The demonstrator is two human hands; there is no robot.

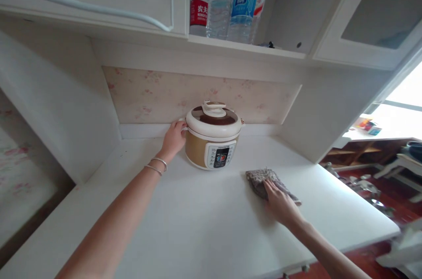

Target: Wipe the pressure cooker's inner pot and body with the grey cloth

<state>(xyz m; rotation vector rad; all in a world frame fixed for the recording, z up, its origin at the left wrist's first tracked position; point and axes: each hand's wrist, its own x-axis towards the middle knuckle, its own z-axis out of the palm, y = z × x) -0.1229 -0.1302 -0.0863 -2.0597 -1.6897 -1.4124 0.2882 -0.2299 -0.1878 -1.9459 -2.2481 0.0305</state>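
A gold and white electric pressure cooker (198,149) stands upright on the white countertop (184,222), near the back wall. My left hand (174,138) is at its left side, with the fingers closed around the side handle; the fingertips are partly hidden. To the right of the cooker lies a folded grey-brown cloth (255,178) on the countertop. My right hand (278,200) presses on this cloth from above, its fingers stretched out flat across it.
Above the counter, an open cupboard shelf (237,43) holds several plastic bottles (243,8). White side panels (329,107) bound the counter at left and right. Beyond the right panel are a bright window sill (358,133) and a cluttered floor area.
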